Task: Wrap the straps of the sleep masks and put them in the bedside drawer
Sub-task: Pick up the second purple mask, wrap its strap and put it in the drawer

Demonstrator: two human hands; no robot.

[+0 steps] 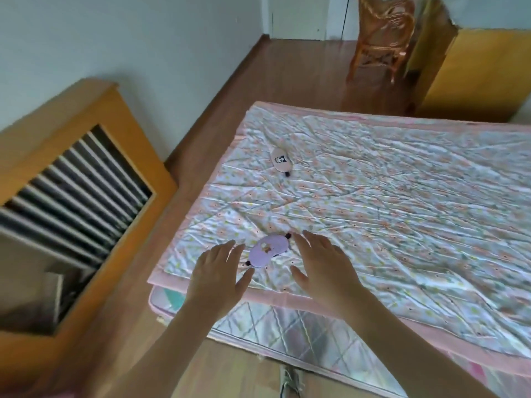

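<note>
The lilac sleep mask (pixel 265 251) is seen lying flat on the quilt (pixel 388 196), near the quilt's nearest corner, between the left hand (pixel 217 271) and the right hand (pixel 321 264). Both hands are spread, fingers released, and nothing is grasped; whether the fingertips touch the mask cannot be told.

A risk is judged here: the quilt looks thin, glossy and creased, so the mask could be pushed along it rather than pinched, or slid over the quilt's pink border onto the wooden floor (pixel 258 81). The dark strap ends showing at each tip of the mask could spring loose if wrapped slackly.

The mask appears soft, padded and oval, with a small printed figure. A second, pale pink sleep mask (pixel 281 163) of like shape lies farther up the quilt, well apart from the hands. No drawer is identified with certainty.
</note>
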